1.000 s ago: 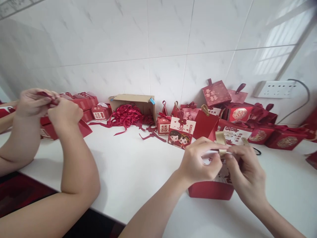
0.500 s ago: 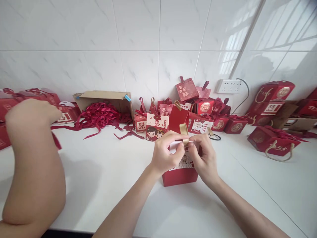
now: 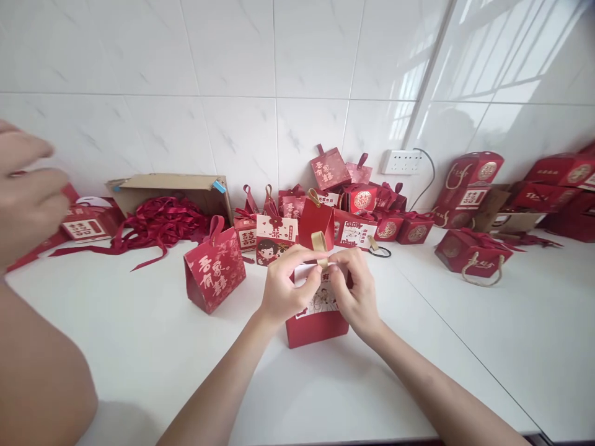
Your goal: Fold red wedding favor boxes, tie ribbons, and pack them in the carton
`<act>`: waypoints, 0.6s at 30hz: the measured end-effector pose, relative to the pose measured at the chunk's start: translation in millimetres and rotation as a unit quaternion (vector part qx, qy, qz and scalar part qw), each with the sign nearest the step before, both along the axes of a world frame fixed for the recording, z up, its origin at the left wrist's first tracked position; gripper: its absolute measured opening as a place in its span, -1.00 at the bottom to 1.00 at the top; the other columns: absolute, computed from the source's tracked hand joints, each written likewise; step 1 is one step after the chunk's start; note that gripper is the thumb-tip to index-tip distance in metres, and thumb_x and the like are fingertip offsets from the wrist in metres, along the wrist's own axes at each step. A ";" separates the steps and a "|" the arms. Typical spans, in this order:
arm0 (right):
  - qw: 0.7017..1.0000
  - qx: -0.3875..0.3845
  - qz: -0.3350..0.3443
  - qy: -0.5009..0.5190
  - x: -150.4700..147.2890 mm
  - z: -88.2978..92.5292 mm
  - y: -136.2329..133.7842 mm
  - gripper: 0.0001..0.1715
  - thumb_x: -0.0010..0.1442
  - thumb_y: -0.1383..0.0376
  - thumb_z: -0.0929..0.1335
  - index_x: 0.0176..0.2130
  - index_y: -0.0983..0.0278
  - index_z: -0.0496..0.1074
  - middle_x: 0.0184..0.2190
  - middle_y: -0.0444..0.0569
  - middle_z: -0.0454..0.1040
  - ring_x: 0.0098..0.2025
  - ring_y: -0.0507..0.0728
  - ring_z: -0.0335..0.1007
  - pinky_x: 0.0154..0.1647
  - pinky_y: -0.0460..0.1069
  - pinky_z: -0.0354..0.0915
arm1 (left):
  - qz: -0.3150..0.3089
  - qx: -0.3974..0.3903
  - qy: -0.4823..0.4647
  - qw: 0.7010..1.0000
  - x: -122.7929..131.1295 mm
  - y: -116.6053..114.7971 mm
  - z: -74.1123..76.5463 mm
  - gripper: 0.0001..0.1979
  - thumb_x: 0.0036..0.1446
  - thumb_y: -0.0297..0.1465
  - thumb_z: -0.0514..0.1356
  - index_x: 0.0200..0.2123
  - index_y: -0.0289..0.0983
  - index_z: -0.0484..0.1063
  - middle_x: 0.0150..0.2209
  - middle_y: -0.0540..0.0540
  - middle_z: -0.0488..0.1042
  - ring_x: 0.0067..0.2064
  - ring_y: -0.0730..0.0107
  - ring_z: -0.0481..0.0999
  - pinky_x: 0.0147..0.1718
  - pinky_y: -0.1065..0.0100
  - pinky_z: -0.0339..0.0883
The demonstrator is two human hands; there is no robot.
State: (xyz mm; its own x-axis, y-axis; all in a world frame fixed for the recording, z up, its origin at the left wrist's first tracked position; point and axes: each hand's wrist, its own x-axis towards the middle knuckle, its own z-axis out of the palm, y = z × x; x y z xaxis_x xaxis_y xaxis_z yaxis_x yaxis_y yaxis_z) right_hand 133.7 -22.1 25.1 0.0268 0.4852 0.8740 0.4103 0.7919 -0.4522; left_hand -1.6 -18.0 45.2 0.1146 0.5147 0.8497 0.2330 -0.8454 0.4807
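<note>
A dark red, roof-shaped paper box with pale pink characters and a ribbon loop point(image 3: 214, 272) now stands on the white table point(image 3: 153, 310), left of the wearer, on a spot that was bare half a second ago. It hides most of the dark red ribbon scraps point(image 3: 248, 259) that lay in plain sight there. The neighbour's hand point(image 3: 28, 170), blurred, has risen higher and shows only at the left edge. The wearer's head has swung right: stacked red gift boxes point(image 3: 469, 179) and a red faceted box with rope handles point(image 3: 465, 253) have come fully into sight since a second ago.
</note>
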 end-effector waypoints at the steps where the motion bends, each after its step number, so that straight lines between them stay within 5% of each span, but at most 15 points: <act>1: 1.000 0.001 0.002 0.001 0.1 0.2 0.1 -0.82 0.22 0.47 0.22 -0.35 0.21 0.29 -0.42 -0.14 0.29 -0.37 0.04 0.22 -0.38 -0.05 0.17 | -0.001 0.001 0.002 1.000 -0.4 -0.1 0.2 -0.81 0.04 -0.55 0.16 -0.28 -0.25 0.52 -0.38 -0.03 0.51 -0.34 0.45 0.50 -0.33 0.44 0.40; 18: 0.999 -0.019 0.027 0.008 0.5 1.5 1.4 -0.83 0.25 0.41 0.23 -0.36 0.22 0.33 -0.43 -0.12 0.33 -0.36 0.05 0.25 -0.35 -0.03 0.20 | 0.017 0.006 0.014 1.000 -2.4 -0.4 1.5 -0.84 0.07 -0.52 0.16 -0.28 -0.26 0.50 -0.36 -0.05 0.54 -0.31 0.41 0.52 -0.29 0.40 0.42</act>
State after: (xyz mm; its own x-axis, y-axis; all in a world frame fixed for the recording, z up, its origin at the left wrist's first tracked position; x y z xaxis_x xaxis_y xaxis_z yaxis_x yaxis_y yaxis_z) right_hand 134.2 -20.7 26.6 0.0140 0.5191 0.8546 0.3595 0.7949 -0.4887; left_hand -4.1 -18.4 46.7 0.1222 0.5080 0.8527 0.2745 -0.8429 0.4628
